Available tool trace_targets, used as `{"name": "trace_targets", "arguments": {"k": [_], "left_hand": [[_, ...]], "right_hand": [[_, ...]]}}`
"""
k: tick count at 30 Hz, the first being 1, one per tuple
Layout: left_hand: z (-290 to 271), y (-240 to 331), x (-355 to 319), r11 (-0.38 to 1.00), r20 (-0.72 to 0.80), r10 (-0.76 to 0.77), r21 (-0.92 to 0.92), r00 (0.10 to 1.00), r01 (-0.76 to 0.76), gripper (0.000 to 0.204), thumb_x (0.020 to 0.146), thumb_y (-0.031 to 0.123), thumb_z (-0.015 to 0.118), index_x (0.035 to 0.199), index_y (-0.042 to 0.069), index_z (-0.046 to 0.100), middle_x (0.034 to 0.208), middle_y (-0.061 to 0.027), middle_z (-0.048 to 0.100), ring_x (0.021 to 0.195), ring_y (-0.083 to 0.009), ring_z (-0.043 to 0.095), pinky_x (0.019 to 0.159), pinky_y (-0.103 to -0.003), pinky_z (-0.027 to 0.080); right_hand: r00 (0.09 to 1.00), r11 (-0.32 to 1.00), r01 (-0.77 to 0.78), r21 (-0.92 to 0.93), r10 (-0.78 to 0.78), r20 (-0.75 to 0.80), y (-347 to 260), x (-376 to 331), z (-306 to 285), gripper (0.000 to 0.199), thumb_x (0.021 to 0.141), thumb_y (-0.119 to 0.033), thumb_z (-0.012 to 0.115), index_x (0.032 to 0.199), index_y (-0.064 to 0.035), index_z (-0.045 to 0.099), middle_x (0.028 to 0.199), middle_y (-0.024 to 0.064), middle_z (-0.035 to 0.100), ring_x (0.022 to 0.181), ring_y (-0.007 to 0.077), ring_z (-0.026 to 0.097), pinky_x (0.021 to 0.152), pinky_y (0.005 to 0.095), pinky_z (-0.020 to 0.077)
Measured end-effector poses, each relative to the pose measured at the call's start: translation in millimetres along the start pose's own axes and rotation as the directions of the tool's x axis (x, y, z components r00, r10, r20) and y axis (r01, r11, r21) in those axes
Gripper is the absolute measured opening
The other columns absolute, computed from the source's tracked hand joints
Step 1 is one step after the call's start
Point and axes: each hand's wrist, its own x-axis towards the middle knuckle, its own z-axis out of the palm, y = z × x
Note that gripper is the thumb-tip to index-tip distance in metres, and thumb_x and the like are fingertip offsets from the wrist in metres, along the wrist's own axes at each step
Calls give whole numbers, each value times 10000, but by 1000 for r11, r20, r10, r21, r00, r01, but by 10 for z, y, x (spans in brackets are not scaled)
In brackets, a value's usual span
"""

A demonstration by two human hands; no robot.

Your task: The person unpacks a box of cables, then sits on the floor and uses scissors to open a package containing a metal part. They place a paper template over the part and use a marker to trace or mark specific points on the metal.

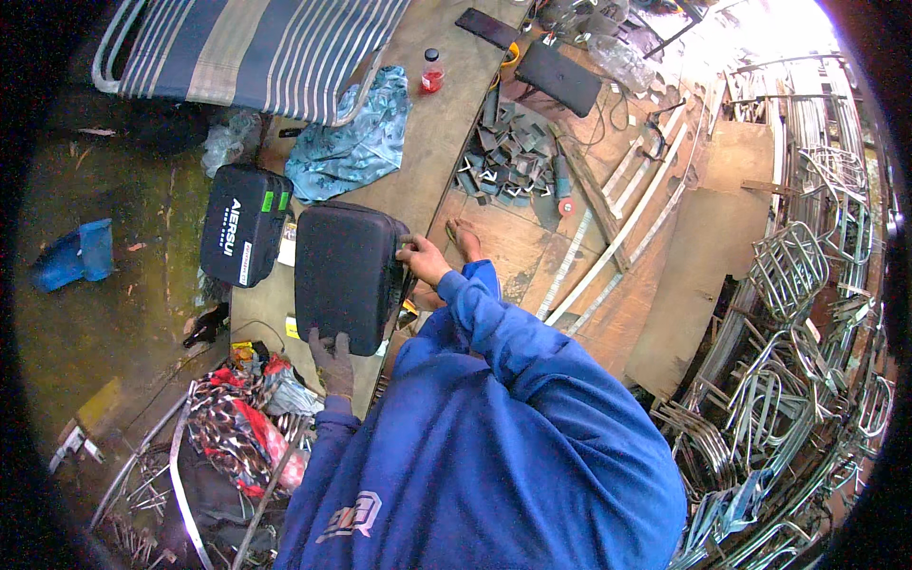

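A black zippered case (347, 275) lies in front of me on the wooden bench (432, 123). My left hand (332, 361), in a grey glove, rests stretched fingers against the case's near edge. At the case's right side my bare right hand (425, 259) has its fingers closed on the rim, near the zip; the fingertips are partly hidden. Just left of it sits a second black case (245, 226) with white lettering and green tags. Beyond both lies a crumpled blue patterned cloth (351, 138).
A small jar (432, 71) with red contents stands farther along the bench. A striped folding lounger (252, 57) is at the far left. Cut metal pieces (508, 152) and an angle grinder (564, 190) lie right. Bent metal frames (788, 275) crowd the right; colourful fabric (247, 418) sits near left.
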Motion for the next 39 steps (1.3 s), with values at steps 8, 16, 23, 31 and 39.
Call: {"name": "trace_targets", "arguments": {"k": [8,16,23,31,39], "left_hand": [[170,-380,-60,555,81,-663,-613,744,562,833,870,596,606,1498,144,299,1481,-138,367,1287,-333,429,985,-493,417],[366,-342,256,65,500,-48,-862,865,502,825,852,484,684,1497,132,309,1499,-116,364,1281,-348,458,1051,-492,407],[336,-600,231,181,313,-282,-911,907,371,858,829,393,729,1502,100,283,1498,-143,354,1297,-343,441,1073,-483,384],[139,-336,773,951,-336,-198,-293,921,97,962,746,297,808,1500,53,263,1469,-202,359,1312,-346,400,1086,-450,353],[367,1184,988,864,-43,15,503,999,9,1410,416,646,862,1537,124,183,1545,-286,175,1424,-482,151,1137,-607,142]], "right_hand": [[978,968,48,-245,-95,-185,-444,365,112,495,944,-371,519,1207,41,597,1194,249,626,1133,344,598,984,369,433],[883,791,297,-535,-14,470,-1195,1260,571,434,947,-385,465,1174,-64,647,1238,222,611,1171,405,561,1006,478,431],[564,558,730,-395,-164,809,-1056,1932,1052,393,942,-283,415,1237,-121,618,1261,182,614,1156,368,589,992,454,470],[833,588,288,-756,236,501,-1190,2047,1450,782,734,-616,645,1184,24,641,1233,246,617,1137,328,608,955,413,474],[826,403,471,-785,111,553,-427,2620,1926,478,856,-366,540,1128,2,680,1187,248,637,1063,385,640,888,466,510]]}}
